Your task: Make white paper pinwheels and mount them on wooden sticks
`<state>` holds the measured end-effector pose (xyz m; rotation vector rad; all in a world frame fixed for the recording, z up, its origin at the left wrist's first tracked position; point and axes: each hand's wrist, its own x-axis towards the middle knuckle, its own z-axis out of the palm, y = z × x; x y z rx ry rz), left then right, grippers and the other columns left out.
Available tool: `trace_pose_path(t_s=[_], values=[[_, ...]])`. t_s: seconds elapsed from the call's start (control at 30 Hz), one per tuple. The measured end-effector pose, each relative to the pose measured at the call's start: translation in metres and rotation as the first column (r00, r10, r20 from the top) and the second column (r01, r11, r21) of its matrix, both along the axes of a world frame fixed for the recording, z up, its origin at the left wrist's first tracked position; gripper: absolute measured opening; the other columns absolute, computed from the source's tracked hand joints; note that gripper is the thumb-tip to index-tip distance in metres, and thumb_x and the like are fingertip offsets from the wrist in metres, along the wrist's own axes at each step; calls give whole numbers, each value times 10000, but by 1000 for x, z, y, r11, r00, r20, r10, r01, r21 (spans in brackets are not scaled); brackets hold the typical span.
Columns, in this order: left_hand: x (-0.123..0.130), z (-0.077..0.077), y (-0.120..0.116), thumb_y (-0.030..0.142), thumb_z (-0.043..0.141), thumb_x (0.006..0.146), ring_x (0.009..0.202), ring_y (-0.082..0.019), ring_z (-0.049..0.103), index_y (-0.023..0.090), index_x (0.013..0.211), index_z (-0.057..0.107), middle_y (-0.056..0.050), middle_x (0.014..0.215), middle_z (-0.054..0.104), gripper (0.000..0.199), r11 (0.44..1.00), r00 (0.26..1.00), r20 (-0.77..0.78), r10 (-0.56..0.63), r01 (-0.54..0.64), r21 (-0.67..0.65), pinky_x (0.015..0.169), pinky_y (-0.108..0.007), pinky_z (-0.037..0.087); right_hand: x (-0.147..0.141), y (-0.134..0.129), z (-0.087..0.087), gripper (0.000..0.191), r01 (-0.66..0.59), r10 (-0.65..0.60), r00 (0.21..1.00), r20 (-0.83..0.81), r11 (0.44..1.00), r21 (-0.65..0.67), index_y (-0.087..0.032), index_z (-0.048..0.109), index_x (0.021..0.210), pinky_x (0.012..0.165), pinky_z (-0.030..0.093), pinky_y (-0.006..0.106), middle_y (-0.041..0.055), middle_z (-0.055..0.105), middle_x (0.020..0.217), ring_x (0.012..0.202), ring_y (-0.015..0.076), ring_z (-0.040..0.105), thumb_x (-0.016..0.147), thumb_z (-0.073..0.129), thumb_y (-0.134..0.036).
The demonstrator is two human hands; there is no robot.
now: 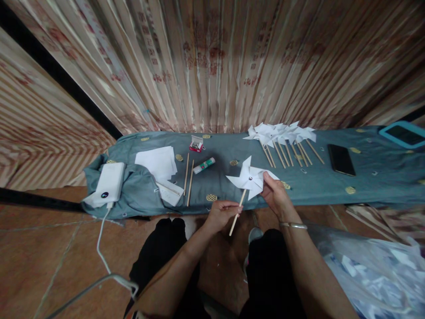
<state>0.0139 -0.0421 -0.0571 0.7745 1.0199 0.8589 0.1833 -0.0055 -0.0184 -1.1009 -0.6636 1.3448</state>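
A white paper pinwheel [245, 179] with a shiny pin at its centre is held up over the front edge of the cloth-covered bench. My left hand [223, 214] pinches its wooden stick partway down. One paper blade on the right side is between the thumb and fingers of my right hand [275, 190], which wears a bangle at the wrist. Farther back, several finished pinwheels [279, 133] lie in an overlapping row, sticks toward me. To the left lie two loose wooden sticks [190, 182], a green and white glue stick [204, 165] and an open small red box of pins [196, 144].
White paper sheets [154, 161] and a folded paper piece [171, 193] lie on the left. Beyond them sits a white power bank [111, 181] with a cable hanging down. At right are a black phone [341, 159] and a blue-framed device [403, 134]; below, a plastic bag [375, 270].
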Motion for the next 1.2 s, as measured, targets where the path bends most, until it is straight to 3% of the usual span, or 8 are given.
trace_pose_path(t_s=[0.1,0.27,0.63,1.2], values=[[1,3,-2,355,862,477,550,-120,599,148,677,759,-30,625,708,305,998,997,43,-57,58,-37,614,-256,499,0,-1,3,372,-51,51,998,-29,999,-14,-214,717,802,783,591,354,45,771,849,953,267,707,599,819,-508],[-1,9,-4,412,866,474,543,-112,584,145,689,763,-27,609,692,358,990,988,80,-130,134,-43,634,-267,508,0,0,3,394,-36,33,998,-44,996,-77,-206,724,816,795,598,354,39,773,846,965,272,707,550,854,-465],[-2,12,-5,444,872,459,554,-113,582,139,687,762,-33,614,689,397,988,986,88,-139,144,-51,626,-267,502,-3,0,1,334,34,-34,999,-4,997,-63,-188,737,802,778,593,358,38,772,813,896,261,712,531,877,-323],[3,14,-5,439,881,444,546,-104,578,130,691,761,-28,594,678,413,989,989,101,-105,115,-92,616,-257,496,-8,1,-2,336,73,-73,997,9,997,-3,-194,743,794,785,591,371,37,771,822,857,254,718,530,877,-352]])
